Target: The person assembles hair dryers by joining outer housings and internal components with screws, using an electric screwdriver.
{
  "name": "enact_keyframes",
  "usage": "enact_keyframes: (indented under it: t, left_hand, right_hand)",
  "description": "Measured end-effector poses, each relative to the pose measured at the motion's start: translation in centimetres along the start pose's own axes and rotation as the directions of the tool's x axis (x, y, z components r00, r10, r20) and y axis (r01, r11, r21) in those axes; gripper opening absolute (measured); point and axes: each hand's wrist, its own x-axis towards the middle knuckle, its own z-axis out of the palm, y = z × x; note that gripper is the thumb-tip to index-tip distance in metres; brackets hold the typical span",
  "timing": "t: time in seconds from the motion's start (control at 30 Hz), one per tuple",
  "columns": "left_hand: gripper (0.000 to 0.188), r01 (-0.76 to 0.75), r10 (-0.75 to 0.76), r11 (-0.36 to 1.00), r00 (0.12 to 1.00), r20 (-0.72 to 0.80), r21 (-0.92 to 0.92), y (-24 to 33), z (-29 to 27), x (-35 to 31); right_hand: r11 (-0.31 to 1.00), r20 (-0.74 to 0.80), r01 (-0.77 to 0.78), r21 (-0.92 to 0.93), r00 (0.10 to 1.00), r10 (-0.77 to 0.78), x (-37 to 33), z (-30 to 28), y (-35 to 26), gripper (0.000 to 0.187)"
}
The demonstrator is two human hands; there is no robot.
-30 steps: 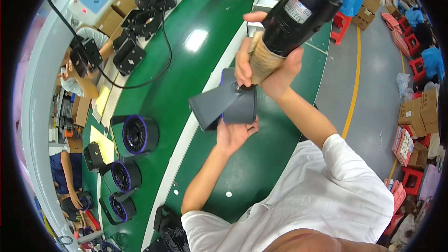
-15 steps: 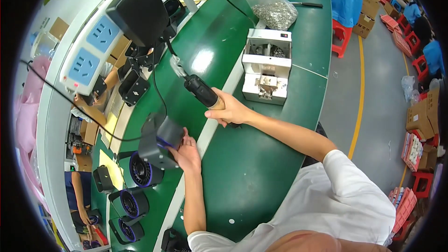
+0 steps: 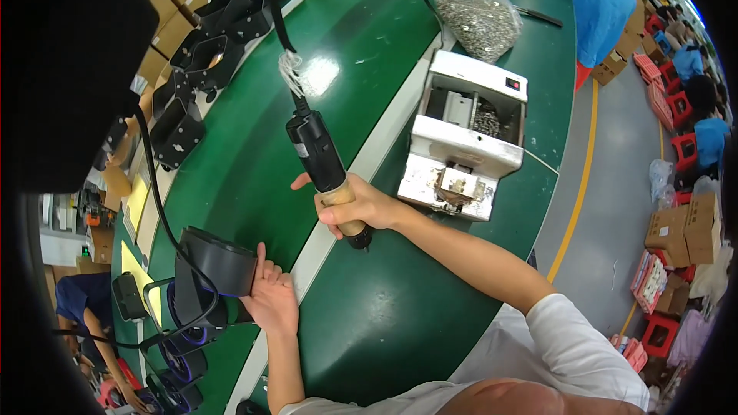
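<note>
My right hand (image 3: 350,204) is wrapped round an electric screwdriver (image 3: 315,150) with a black body and tan lower part. Its tip points down over the green table, and a cord runs up from its top. At the left, my left hand (image 3: 273,300) is palm up with the thumb and fingers at the side of a black round housing (image 3: 219,261) with a purple ring. The housing is tilted above a row of similar black units (image 3: 183,361) in brackets. Part of its underside and the thumb's contact are hard to see.
A white metal screw feeder (image 3: 469,138) stands beyond my right forearm, with a bag of small metal parts (image 3: 480,23) behind it. Black brackets (image 3: 177,127) line the far left edge. A dangling black cable (image 3: 154,184) crosses before the housing. Other people work nearby.
My left hand has carried the black housing left and nearer, over the row of units. The screwdriver has swung more upright in my right hand. The view has shifted too.
</note>
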Motion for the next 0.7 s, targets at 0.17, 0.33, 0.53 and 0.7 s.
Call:
enact_keyframes:
  t: [0.17, 0.33, 0.53, 0.7]
  left_hand:
    - [0.086, 0.029, -0.029, 1.000, 1.000, 0.010, 0.009, -0.8, 1.1, 0.0]
    - [0.102, 0.064, -0.064, 0.997, 0.998, -0.002, 0.049, -0.6, 0.7, -0.6]
    - [0.098, 0.081, -0.081, 0.996, 0.996, 0.034, 0.027, -0.8, 1.0, -0.6]
    - [0.096, 0.098, -0.097, 0.995, 0.993, 0.074, -0.009, -0.6, 0.6, -0.9]
  right_hand:
    - [0.999, 0.011, -0.008, -0.050, 1.000, 0.008, 0.2, -1.0, -0.3, 0.060]
    - [0.999, -0.017, -0.002, -0.049, 1.000, 0.001, -0.2, -0.3, -0.4, 0.054]
    - [0.993, -0.065, 0.028, -0.113, 0.997, -0.036, -1.0, -0.4, -0.7, 0.061]
    - [0.986, -0.060, 0.077, -0.151, 0.994, -0.086, -1.0, -0.3, -0.1, 0.055]
